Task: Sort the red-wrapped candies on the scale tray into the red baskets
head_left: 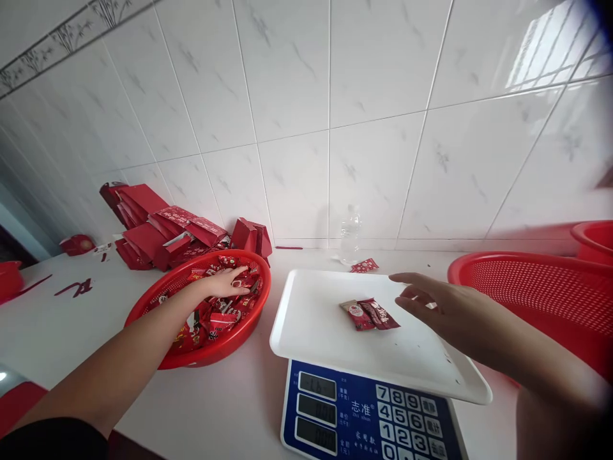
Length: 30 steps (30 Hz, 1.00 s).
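Observation:
My left hand (226, 282) reaches into a red perforated basket (158, 300) full of small red candy packets (218, 316); its fingers lie spread on the packets, and whether they grip one is hidden. My right hand (431, 303) hovers open over the white tray (316, 338) of a blue electronic scale (364, 415), fingers loosely extended, holding nothing. Two small red packets (370, 314) lie on the tray just left of my right fingertips.
A pile of red paper boxes (158, 233) leans against the tiled wall at back left. A clear plastic bottle (351, 236) and a loose packet (364, 265) sit behind the scale. A large red basket (541, 294) stands at right, a red basin (596, 239) behind it.

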Motion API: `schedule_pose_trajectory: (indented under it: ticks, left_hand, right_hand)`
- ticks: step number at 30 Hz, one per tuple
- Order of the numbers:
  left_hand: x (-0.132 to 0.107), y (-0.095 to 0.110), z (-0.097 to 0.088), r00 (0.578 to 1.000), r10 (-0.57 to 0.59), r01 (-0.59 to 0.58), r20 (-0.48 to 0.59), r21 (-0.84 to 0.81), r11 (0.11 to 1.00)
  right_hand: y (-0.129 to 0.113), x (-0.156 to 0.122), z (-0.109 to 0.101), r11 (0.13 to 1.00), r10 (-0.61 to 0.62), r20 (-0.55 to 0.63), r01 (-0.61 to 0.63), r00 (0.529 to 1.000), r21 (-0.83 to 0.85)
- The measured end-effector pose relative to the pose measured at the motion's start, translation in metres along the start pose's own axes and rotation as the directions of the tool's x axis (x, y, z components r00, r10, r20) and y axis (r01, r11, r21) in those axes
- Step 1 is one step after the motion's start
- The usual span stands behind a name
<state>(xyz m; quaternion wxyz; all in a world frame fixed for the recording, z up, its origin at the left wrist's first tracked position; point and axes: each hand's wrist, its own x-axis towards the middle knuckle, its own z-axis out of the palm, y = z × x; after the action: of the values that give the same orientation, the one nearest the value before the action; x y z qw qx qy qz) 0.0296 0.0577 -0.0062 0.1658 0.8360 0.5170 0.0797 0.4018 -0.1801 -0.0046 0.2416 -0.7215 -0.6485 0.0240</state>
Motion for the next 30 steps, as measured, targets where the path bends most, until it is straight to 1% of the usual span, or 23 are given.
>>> schedule_pose_trajectory:
  ticks: [2,6,11,15,17,20,22,25,30]
  left_hand:
    - [-0.009,-0.009,-0.001,0.999,-0.023,0.024,0.031,-0.024,0.999]
    - [-0.02,-0.011,-0.006,0.999,-0.037,0.039,0.023,-0.087,0.995]
    - [-0.026,-0.012,-0.026,0.998,-0.05,0.045,-0.027,-0.147,0.988]
    - [-0.03,-0.014,-0.04,0.999,-0.045,0.04,-0.028,-0.174,0.984]
    - [-0.032,-0.013,-0.042,0.999,-0.036,0.031,-0.027,-0.185,0.982]
    - [-0.032,-0.011,-0.04,0.999,-0.017,0.009,-0.038,-0.196,0.981]
    - [-0.03,-0.009,-0.037,0.998,-0.006,-0.006,-0.061,-0.2,0.98]
    - [-0.024,-0.009,-0.034,0.992,-0.011,-0.015,-0.129,-0.202,0.979]
    - [-0.017,-0.009,-0.035,0.966,-0.04,-0.004,-0.256,-0.17,0.985]
  right_hand:
    - [-0.001,0.0,0.0,1.0,0.019,0.017,-0.019,1.0,-0.004]
    - [-0.001,0.0,0.002,0.999,0.038,0.041,-0.037,0.998,-0.011]
    - [0.0,-0.001,0.002,1.0,-0.001,0.007,0.001,1.0,-0.018]
    - [-0.002,-0.001,0.003,1.0,-0.005,0.006,0.005,1.0,-0.026]
    - [-0.002,0.0,0.003,0.999,-0.013,0.003,0.013,1.0,-0.032]
    - [-0.001,-0.001,0.004,0.999,-0.035,-0.022,0.034,0.999,-0.036]
    - [0.0,-0.002,0.003,0.999,-0.036,-0.022,0.035,0.999,-0.034]
    - [-0.001,-0.002,0.003,1.0,-0.019,0.001,0.019,1.0,-0.025]
    - [-0.003,-0.002,0.002,1.0,-0.002,0.023,0.002,1.0,-0.01]
